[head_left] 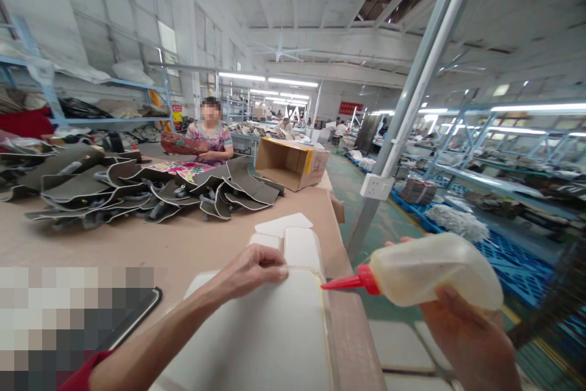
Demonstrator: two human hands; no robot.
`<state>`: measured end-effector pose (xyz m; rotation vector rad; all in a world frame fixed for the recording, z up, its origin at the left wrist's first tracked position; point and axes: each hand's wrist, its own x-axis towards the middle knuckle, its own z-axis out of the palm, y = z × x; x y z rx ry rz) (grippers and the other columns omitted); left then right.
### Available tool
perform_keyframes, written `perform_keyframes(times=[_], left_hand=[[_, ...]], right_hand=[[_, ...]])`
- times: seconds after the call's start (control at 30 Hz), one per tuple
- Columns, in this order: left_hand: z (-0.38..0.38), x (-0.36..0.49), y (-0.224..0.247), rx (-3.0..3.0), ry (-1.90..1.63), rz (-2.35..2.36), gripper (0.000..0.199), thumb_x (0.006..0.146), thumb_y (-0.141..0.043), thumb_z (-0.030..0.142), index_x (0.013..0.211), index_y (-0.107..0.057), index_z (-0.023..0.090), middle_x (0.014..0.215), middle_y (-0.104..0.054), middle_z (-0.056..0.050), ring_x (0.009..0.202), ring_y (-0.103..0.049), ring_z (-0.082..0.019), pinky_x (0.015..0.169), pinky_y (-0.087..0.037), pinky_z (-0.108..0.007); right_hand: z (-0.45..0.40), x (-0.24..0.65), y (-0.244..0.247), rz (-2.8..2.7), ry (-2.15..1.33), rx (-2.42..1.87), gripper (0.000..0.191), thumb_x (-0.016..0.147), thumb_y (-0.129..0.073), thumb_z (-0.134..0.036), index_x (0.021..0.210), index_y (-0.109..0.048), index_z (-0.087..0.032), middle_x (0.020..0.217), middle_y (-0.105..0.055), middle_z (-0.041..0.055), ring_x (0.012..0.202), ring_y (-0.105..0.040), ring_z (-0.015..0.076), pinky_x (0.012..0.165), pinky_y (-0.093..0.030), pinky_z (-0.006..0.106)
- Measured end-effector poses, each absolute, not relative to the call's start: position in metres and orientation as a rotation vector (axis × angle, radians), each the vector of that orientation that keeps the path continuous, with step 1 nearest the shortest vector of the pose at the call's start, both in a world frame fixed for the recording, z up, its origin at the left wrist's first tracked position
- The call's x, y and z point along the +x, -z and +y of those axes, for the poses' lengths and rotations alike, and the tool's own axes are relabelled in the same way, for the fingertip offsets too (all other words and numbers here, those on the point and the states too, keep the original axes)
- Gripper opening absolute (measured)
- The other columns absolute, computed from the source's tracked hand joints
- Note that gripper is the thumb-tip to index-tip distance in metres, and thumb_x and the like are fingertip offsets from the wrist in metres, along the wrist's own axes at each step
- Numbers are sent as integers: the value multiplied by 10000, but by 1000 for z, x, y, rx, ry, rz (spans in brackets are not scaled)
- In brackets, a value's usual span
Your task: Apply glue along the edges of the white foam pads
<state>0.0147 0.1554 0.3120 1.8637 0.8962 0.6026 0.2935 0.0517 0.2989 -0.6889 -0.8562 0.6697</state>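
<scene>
My right hand (467, 324) is wrapped around a translucent glue bottle (434, 269) with yellowish contents. The bottle lies nearly level, and the tip of its red nozzle (345, 282) points left at the right edge of a large white panel (274, 330). A thin yellowish line runs along that edge. My left hand (260, 263) is closed, thumb against fingers, at the panel's far edge. Just beyond it lie smaller white pieces (300, 244). What exactly the left fingertips pinch is partly hidden, but they are on the panel's edge.
Dark grey pieces with pale edges (183, 190) are heaped across the table (137, 244). An open cardboard box (293, 165) stands behind them, near a seated co-worker (210, 135). A slanted metal post with a socket box (376, 186) rises beside the table's right edge.
</scene>
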Motion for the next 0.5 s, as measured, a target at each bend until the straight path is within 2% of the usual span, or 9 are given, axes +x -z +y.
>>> perform_keyframes(times=[0.1, 0.2, 0.4, 0.5], left_hand=[[151, 16, -317, 1845, -574, 870, 349, 660, -611, 465, 733, -635, 125, 597, -470, 29, 588, -401, -108, 524, -246, -232], [155, 15, -312, 1802, -591, 866, 341, 654, -627, 473, 723, -641, 139, 602, -493, 24, 584, -415, -113, 517, -249, -230], [168, 5, -298, 1640, -737, 970, 361, 624, -683, 500, 711, -651, 151, 601, -537, 15, 579, -441, -123, 513, -271, -224], [173, -2, -296, 1486, -850, 1011, 366, 633, -701, 501, 727, -630, 154, 617, -561, 24, 561, -449, -107, 508, -287, -206]], right_hand=[[56, 300, -297, -885, -726, -635, 692, 631, -797, -223, 1269, -532, -252, 1117, -644, 144, 977, -627, 343, 834, -514, 541], [57, 302, -292, -888, -737, -662, 676, 640, -791, -216, 1265, -534, -240, 1118, -642, 152, 977, -625, 341, 823, -520, 520], [43, 293, -273, -826, -845, -774, 675, 561, -829, -306, 1190, -592, -245, 1047, -670, 125, 914, -644, 332, 737, -553, 424], [42, 290, -262, -787, -861, -780, 695, 476, -843, -392, 1121, -634, -242, 990, -683, 127, 848, -655, 357, 657, -563, 433]])
